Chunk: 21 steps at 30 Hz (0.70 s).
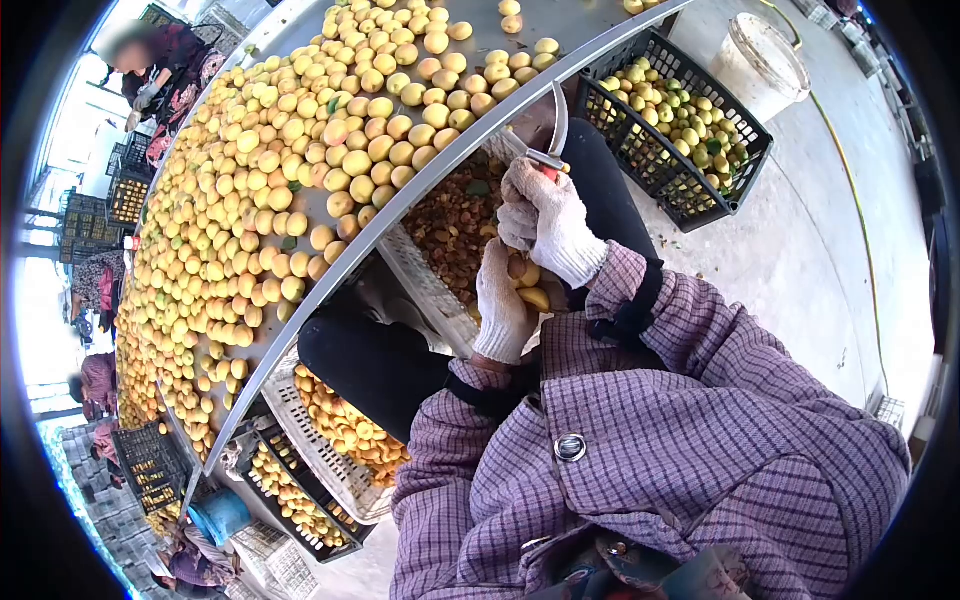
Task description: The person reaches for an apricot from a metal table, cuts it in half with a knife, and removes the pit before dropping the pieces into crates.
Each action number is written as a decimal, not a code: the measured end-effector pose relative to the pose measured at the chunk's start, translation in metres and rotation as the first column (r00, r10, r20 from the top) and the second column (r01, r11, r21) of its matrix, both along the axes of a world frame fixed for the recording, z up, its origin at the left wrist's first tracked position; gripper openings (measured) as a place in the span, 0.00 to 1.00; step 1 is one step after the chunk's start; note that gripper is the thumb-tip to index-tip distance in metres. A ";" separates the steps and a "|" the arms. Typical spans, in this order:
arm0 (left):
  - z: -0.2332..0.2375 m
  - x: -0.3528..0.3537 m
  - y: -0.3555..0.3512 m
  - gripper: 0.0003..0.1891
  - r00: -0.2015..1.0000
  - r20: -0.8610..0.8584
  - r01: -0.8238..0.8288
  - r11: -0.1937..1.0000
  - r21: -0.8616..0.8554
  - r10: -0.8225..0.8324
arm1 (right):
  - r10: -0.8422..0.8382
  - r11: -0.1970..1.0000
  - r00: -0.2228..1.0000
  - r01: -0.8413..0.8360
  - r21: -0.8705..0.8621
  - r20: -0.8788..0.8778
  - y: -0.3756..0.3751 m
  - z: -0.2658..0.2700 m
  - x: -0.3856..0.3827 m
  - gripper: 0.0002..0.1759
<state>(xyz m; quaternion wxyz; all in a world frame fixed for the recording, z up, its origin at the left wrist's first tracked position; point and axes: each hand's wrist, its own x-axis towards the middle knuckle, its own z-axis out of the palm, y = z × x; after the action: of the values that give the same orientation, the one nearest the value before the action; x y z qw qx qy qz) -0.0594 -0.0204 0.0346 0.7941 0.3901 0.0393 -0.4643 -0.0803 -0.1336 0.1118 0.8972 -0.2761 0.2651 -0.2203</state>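
My right hand (552,218), in a white knit glove, is closed round the red handle of a pair of pruning shears (561,125). Their curved metal jaws spread apart toward the table edge. Just below and to the left, my gloved left hand (503,308) is curled with its palm turned inward, around several yellow apricots (533,287). Its fingertips are close to the right wrist. Under both hands, between my knees, sits a white crate (420,270) of brown apricot pits and scraps (447,222).
Many whole apricots (260,165) cover the metal table (480,135), whose raised rim runs across my knees. A black crate (690,205) of greenish fruit and a white bucket (762,62) stand to the right. Lower left, a white crate (300,410) holds apricot halves. People work beyond the table.
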 end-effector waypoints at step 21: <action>-0.019 0.041 0.008 0.29 0.963 -0.007 0.246 0.887 -0.392 -0.270 | 0.278 0.814 0.952 -0.305 -0.495 -0.129 -0.031 -0.003 -0.016 0.09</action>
<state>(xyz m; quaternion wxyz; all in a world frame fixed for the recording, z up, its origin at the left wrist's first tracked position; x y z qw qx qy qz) -0.0181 -0.0128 0.0159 0.7852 0.2128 -0.0812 -0.5758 -0.0965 -0.1650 0.1087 0.8082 -0.5459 0.1746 -0.1354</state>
